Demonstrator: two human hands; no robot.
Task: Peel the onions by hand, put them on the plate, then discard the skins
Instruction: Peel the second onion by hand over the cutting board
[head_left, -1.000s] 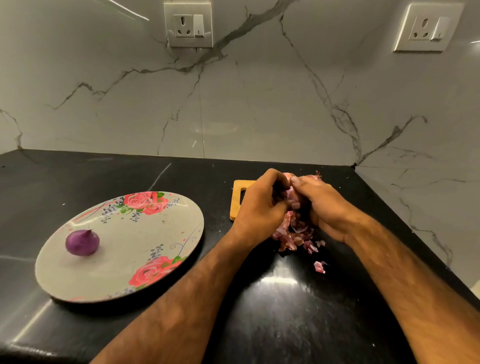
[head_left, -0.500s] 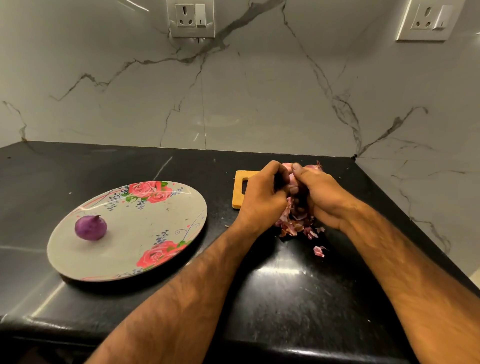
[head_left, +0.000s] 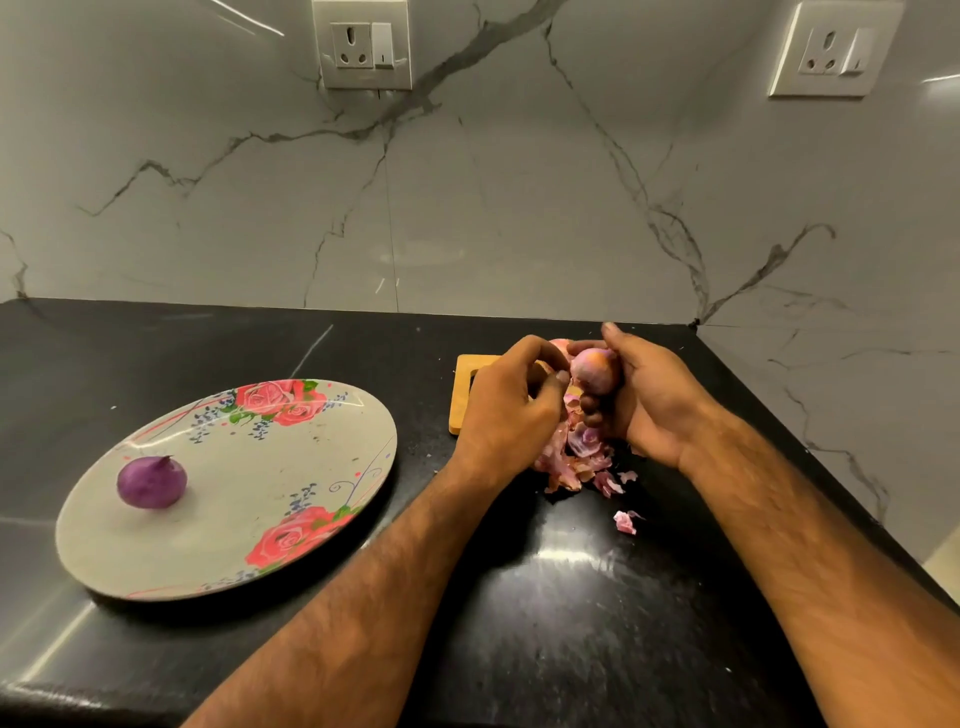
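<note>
Since a moment ago your hands have parted slightly, baring more of the onion (head_left: 596, 375). Your right hand (head_left: 652, 402) cups it above the skins (head_left: 574, 457), near the counter's (head_left: 571, 623) back right corner. Your left hand (head_left: 506, 415) pinches a flap of skin at its side. Pull that flap downward in one strip, turning the bulb as you go. One peeled onion (head_left: 151, 481) sits near the plate's (head_left: 311, 467) left edge.

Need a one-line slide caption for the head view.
Right hand holds an onion while left hand peels; one peeled onion on plate.
</note>
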